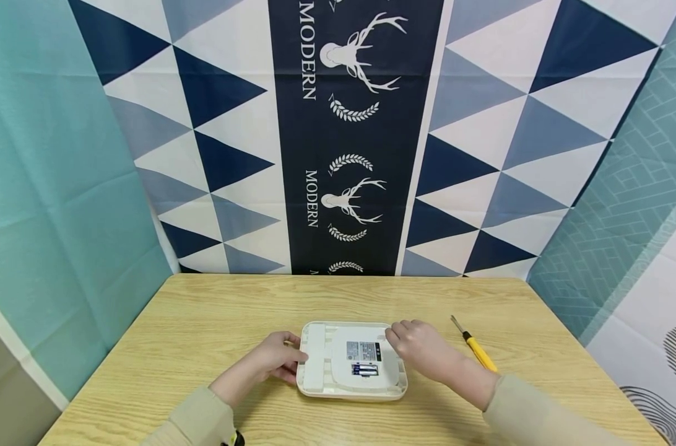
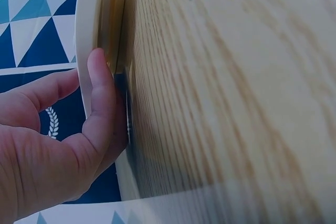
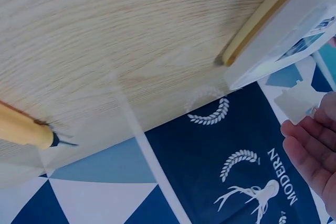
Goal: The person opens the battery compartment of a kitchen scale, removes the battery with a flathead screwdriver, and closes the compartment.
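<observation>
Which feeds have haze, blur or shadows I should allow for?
Head: bright, soft shadows on the table, label on the white device too small to read; left wrist: dim, bluish, pale haze along the bottom; right wrist: hazy, screwdriver blurred, wreath print ghosting over the table.

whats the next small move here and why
Probably bring the small white cover in the right hand over the batteries: they sit exposed in the upturned white device, the cover is off it, and the left hand holds the device's edge.
</observation>
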Available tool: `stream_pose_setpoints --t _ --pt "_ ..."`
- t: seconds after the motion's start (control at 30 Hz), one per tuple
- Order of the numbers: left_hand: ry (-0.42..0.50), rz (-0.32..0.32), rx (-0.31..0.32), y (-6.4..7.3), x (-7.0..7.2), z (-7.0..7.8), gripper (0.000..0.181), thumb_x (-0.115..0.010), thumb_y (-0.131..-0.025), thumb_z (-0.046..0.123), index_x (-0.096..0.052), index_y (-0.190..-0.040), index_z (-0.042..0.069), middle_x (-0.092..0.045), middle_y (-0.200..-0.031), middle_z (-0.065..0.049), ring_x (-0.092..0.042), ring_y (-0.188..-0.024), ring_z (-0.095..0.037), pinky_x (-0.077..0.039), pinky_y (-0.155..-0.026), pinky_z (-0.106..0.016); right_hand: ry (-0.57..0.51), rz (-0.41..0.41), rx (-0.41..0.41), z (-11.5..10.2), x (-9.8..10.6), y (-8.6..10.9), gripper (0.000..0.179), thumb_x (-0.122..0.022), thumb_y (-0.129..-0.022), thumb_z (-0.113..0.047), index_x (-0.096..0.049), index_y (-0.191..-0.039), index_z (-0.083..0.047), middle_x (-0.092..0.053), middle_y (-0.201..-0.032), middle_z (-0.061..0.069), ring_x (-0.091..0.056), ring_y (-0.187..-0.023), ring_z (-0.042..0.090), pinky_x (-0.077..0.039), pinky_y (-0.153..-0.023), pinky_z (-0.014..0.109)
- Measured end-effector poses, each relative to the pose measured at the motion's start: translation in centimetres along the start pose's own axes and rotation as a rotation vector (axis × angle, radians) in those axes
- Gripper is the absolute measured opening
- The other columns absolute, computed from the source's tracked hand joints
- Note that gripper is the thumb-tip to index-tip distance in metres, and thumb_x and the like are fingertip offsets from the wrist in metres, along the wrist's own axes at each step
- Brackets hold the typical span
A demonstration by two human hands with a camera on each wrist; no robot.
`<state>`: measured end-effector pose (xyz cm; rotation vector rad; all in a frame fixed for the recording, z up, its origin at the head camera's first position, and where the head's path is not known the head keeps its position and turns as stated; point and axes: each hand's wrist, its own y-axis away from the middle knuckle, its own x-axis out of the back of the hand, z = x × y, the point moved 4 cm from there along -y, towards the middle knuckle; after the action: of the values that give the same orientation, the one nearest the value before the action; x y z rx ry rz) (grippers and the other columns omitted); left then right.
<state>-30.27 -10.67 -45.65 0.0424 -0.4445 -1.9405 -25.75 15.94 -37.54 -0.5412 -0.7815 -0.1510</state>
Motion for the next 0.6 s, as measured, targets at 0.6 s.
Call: stream_pose_setpoints --t 0.6 --pt "-0.007 0.005 -0.002 0.0 -0.1 0.2 0.048 -0.065 -0.085 0.006 -0.042 -0.125 -0.009 -0.065 -0.081 -0.015 -0.064 -0.063 -0.02 -0.058 -0.054 -0.033 0.026 -0.021 -0.061 2.5 -2.0 2.4 0.052 -0.014 -0.095 0.005 -0.064 -0.083 0.002 -0.062 -0.072 0.009 -0.056 -0.058 0.017 -0.048 -0.047 0.026"
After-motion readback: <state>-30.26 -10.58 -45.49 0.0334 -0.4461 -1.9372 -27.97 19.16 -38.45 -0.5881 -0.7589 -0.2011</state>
